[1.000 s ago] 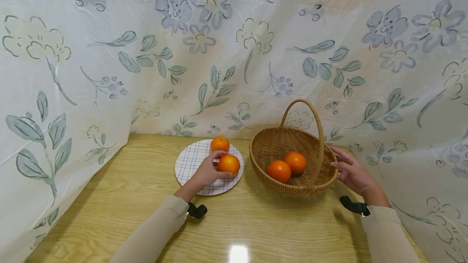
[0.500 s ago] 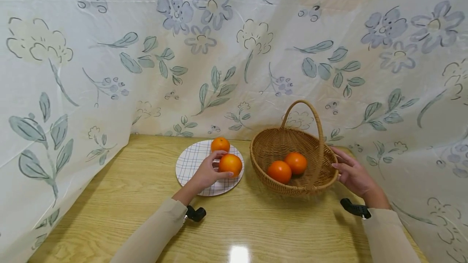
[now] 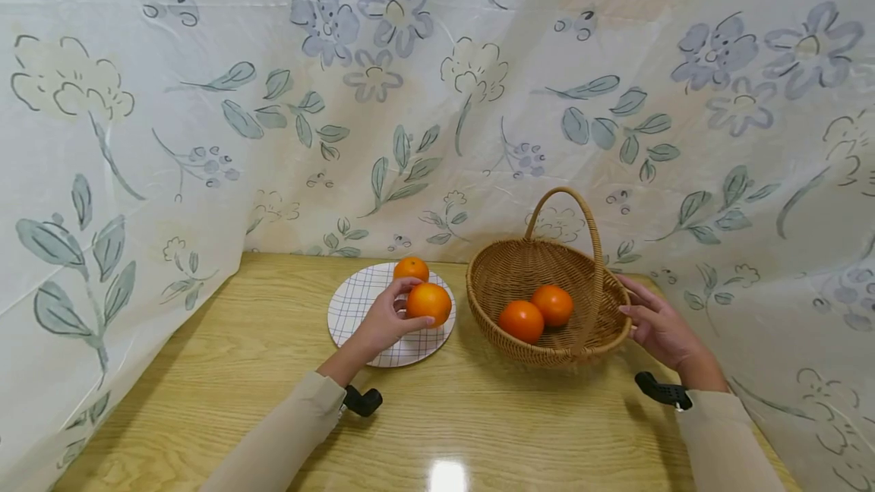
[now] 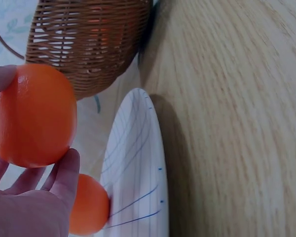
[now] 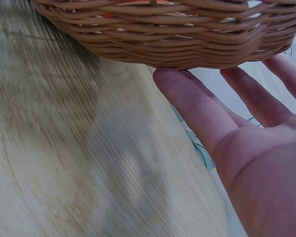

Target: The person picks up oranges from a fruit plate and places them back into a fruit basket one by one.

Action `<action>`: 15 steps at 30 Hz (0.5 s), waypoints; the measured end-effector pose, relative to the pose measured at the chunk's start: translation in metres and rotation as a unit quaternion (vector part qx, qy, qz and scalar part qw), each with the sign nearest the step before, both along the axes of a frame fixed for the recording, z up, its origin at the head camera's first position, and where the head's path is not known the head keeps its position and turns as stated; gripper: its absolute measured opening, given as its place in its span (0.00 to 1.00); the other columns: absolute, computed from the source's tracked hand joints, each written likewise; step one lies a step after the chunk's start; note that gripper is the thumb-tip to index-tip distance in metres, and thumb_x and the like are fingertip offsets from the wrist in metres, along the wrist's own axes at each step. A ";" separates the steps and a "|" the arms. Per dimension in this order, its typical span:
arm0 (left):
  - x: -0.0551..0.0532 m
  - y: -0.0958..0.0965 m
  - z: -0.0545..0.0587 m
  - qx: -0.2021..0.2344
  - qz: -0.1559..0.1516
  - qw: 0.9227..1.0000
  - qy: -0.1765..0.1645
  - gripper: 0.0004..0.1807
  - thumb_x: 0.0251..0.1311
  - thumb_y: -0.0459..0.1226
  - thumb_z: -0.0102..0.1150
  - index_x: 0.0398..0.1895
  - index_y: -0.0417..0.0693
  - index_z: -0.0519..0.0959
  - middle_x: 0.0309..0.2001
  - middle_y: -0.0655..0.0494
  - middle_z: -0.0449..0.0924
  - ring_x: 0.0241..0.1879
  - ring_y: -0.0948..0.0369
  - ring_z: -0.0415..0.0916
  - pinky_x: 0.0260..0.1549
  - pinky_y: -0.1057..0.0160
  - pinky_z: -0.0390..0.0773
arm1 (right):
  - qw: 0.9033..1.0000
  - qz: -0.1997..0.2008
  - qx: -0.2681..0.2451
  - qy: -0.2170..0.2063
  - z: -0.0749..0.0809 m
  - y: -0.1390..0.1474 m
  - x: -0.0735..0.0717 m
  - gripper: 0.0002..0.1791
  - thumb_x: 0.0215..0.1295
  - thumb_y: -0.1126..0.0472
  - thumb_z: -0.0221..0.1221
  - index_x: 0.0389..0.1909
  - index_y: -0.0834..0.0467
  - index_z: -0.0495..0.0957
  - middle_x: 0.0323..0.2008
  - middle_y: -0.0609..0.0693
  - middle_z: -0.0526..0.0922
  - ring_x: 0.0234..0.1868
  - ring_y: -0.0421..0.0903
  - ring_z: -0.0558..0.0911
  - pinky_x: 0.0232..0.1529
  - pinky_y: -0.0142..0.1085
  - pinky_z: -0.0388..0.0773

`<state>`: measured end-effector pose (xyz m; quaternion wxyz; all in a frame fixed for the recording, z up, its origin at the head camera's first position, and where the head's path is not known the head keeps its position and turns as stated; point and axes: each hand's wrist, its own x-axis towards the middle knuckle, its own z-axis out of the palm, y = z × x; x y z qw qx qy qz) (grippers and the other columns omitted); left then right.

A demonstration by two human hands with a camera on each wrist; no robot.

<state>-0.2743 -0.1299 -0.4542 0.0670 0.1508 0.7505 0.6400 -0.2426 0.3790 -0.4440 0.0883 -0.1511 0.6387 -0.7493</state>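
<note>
Head: your L hand [image 3: 386, 321] grasping orange [image 3: 429, 304] over plate [image 3: 358, 298], 2nd orange [image 3: 411, 269] just beyond that hand, your R hand [image 3: 661, 331] gripping basket [image 3: 502, 275] w/ 2 tomato-red fruits [image 3: 552, 304], L wrist: held orange off plate, R wrist: fingers [image 5: 192, 101] touching basket's outside.

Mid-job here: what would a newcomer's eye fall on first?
Probably the bright orange fruit in the left hand, held up over the checked plate, where a second fruit sits toward the back. Next, perhaps, the tall-handled basket to the plate's right: two reddish-orange fruits lie inside, and the right hand touches its right side.
</note>
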 end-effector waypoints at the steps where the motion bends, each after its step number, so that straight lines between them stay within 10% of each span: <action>1: 0.000 0.000 0.001 -0.001 0.000 1.000 0.000 0.36 0.55 0.37 0.77 0.66 0.52 0.70 0.66 0.47 0.72 0.54 0.52 0.78 0.60 0.51 0.81 | 1.000 0.000 0.001 0.001 0.000 0.000 0.000 0.35 0.80 0.73 0.40 0.83 0.55 0.45 0.66 0.42 0.72 0.58 0.41 0.83 0.51 0.39 0.86; 15: 0.002 0.002 0.022 0.001 -0.022 1.000 0.017 0.36 0.57 0.37 0.75 0.68 0.54 0.70 0.68 0.48 0.71 0.57 0.50 0.77 0.60 0.52 0.81 | 1.000 0.001 0.005 0.007 -0.001 0.001 -0.001 0.35 0.80 0.72 0.41 0.83 0.57 0.44 0.67 0.43 0.71 0.58 0.42 0.83 0.51 0.39 0.86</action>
